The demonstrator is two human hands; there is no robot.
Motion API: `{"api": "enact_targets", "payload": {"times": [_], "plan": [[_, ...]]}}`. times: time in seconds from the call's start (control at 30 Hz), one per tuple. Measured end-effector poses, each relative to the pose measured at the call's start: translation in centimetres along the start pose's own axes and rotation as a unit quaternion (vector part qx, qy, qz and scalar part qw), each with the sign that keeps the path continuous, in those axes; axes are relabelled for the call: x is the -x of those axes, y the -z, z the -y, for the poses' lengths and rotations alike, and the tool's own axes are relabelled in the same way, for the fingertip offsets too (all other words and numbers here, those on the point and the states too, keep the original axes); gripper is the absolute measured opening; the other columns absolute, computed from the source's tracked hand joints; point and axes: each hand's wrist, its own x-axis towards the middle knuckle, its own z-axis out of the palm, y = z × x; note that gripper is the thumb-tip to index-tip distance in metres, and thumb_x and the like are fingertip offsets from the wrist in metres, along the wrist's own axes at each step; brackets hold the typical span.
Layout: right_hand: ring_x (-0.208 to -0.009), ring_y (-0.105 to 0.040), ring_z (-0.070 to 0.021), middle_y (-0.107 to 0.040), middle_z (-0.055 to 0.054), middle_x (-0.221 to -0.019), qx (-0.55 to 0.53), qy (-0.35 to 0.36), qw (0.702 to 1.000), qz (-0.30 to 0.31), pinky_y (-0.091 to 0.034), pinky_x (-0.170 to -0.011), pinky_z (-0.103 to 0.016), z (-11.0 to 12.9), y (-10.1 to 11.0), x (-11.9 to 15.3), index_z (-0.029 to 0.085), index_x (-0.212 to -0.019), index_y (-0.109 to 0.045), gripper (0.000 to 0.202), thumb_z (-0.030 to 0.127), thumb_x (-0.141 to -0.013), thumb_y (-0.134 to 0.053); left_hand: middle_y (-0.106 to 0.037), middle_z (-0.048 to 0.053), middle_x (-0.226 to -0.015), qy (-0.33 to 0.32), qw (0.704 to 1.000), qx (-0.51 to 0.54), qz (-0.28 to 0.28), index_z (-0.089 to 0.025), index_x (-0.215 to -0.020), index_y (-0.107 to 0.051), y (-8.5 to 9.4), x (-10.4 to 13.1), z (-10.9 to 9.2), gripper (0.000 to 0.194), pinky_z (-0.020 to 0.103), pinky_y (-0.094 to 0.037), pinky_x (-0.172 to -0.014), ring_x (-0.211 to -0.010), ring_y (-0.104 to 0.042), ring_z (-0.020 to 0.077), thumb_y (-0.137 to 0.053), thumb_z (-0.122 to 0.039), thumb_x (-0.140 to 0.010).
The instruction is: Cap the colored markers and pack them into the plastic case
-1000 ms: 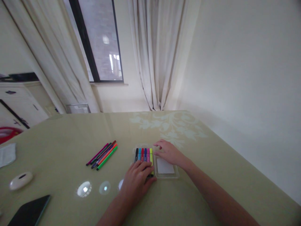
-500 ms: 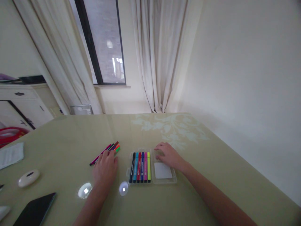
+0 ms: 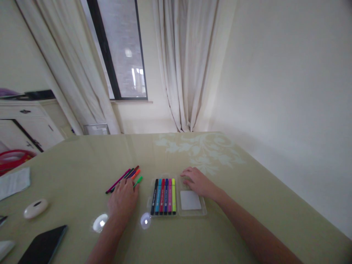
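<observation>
My left hand (image 3: 123,196) is closed on a green marker (image 3: 139,181), whose capped end pokes out past the fingers. Just beyond that hand lies a loose bunch of markers, among them a magenta marker (image 3: 120,179) and an orange marker (image 3: 135,173); the hand partly covers them. A clear plastic case (image 3: 177,212) lies unfolded in front of me. Its left half holds a row of several markers, from black to a yellow marker (image 3: 173,196). Over the far part of the right half rests my right hand (image 3: 198,182), thumb and fingers apart, with a white card (image 3: 190,200) beside it.
On the left of the table (image 3: 176,242) are a black tablet-like device (image 3: 42,245), a white oval object (image 3: 35,208) and a folded paper (image 3: 15,182). A wall borders the table on the right; curtains and a window stand behind it.
The green marker has come away from the loose bunch, shifting slightly right and toward me with my left hand. My right hand has stayed in place on the case.
</observation>
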Motion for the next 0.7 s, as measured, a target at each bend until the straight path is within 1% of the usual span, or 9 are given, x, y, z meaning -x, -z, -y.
{"api": "enact_targets", "payload": {"times": [0.1,0.2,0.27,0.33,0.37,0.4,0.47,0.6,0.7], "plan": [[-0.119,-0.061,-0.0254,-0.071,-0.013,-0.123,-0.017,0.007,1.0,-0.014,-0.042,-0.109,-0.04,-0.2,0.2,-0.2,0.016,-0.118,-0.074,0.031,0.01,-0.093,-0.057,-0.073,0.016,-0.104,-0.014,0.999,0.003,-0.036,-0.017,-0.096,-0.067,0.0,-0.1,-0.2,0.024,0.044,-0.054,-0.088,-0.106,-0.069,0.0342,-0.049,-0.033,-0.098],[-0.115,-0.064,-0.0251,-0.072,-0.014,-0.12,-0.076,-0.01,0.995,-0.064,-0.046,-0.105,-0.04,0.4,1.0,-0.2,0.015,-0.115,-0.075,0.027,0.017,-0.097,-0.055,-0.075,0.011,-0.093,-0.019,0.991,0.123,-0.055,-0.018,-0.104,-0.064,0.5,0.5,-1.8,0.03,0.039,-0.055,-0.078,-0.088,-0.073,0.0288,-0.039,-0.035,-0.104],[-0.105,-0.068,-0.0242,-0.074,-0.013,-0.115,-0.154,-0.028,0.984,-0.08,-0.052,-0.095,-0.038,1.4,1.6,-0.1,0.016,-0.114,-0.075,0.026,0.03,-0.099,-0.058,-0.075,0.006,-0.09,-0.047,0.964,0.252,-0.067,-0.021,-0.111,-0.061,0.8,1.5,-3.6,0.03,0.034,-0.056,-0.071,-0.08,-0.073,0.0236,-0.039,-0.04,-0.106],[-0.092,-0.07,-0.0223,-0.076,-0.009,-0.103,-0.251,-0.031,0.966,-0.053,-0.055,-0.082,-0.034,2.6,2.0,0.1,0.018,-0.111,-0.076,0.031,0.043,-0.096,-0.065,-0.075,0.004,-0.097,-0.116,0.933,0.33,-0.083,-0.024,-0.112,-0.062,1.0,3.0,-5.7,0.026,0.033,-0.057,-0.074,-0.085,-0.073,0.0221,-0.045,-0.042,-0.104],[-0.086,-0.07,-0.0211,-0.077,-0.007,-0.095,-0.292,-0.028,0.955,-0.035,-0.055,-0.077,-0.032,3.2,2.1,0.2,0.019,-0.107,-0.077,0.032,0.047,-0.094,-0.067,-0.074,0.005,-0.104,-0.16,0.916,0.357,-0.083,-0.025,-0.114,-0.063,1.1,3.8,-6.7,0.024,0.032,-0.057,-0.078,-0.091,-0.073,0.0213,-0.047,-0.041,-0.104],[-0.08,-0.07,-0.0199,-0.076,-0.005,-0.087,-0.325,-0.025,0.945,-0.02,-0.055,-0.074,-0.031,3.8,2.2,0.3,0.019,-0.101,-0.077,0.032,0.048,-0.092,-0.069,-0.074,0.006,-0.105,-0.201,0.9,0.378,-0.088,-0.026,-0.113,-0.064,1.1,4.5,-7.5,0.023,0.03,-0.058,-0.077,-0.091,-0.073,0.0205,-0.049,-0.04,-0.104],[-0.072,-0.068,-0.0176,-0.073,-0.003,-0.076,-0.367,-0.026,0.93,-0.008,-0.054,-0.068,-0.028,4.5,2.1,0.5,0.018,-0.091,-0.077,0.031,0.048,-0.089,-0.072,-0.073,0.006,-0.105,-0.237,0.879,0.404,-0.093,-0.026,-0.113,-0.065,1.1,5.8,-8.7,0.02,0.028,-0.057,-0.076,-0.089,-0.073,0.0187,-0.051,-0.036,-0.104],[-0.067,-0.067,-0.0165,-0.073,-0.003,-0.074,-0.416,-0.051,0.907,-0.037,-0.056,-0.067,-0.029,4.2,2.0,0.2,0.017,-0.086,-0.076,0.033,0.05,-0.081,-0.078,-0.071,0.006,-0.105,-0.226,0.87,0.428,-0.096,-0.025,-0.116,-0.064,1.1,6.5,-9.1,0.019,0.028,-0.058,-0.077,-0.09,-0.072,0.0191,-0.052,-0.032,-0.103],[-0.072,-0.07,-0.018,-0.073,-0.003,-0.078,-0.433,-0.073,0.893,-0.095,-0.059,-0.069,-0.032,3.3,1.9,-0.1,0.016,-0.088,-0.074,0.037,0.051,-0.077,-0.082,-0.072,0.007,-0.104,-0.216,0.872,0.432,-0.078,-0.024,-0.118,-0.063,1.1,6.3,-8.8,0.02,0.03,-0.059,-0.078,-0.09,-0.072,0.0198,-0.051,-0.033,-0.104]]}}
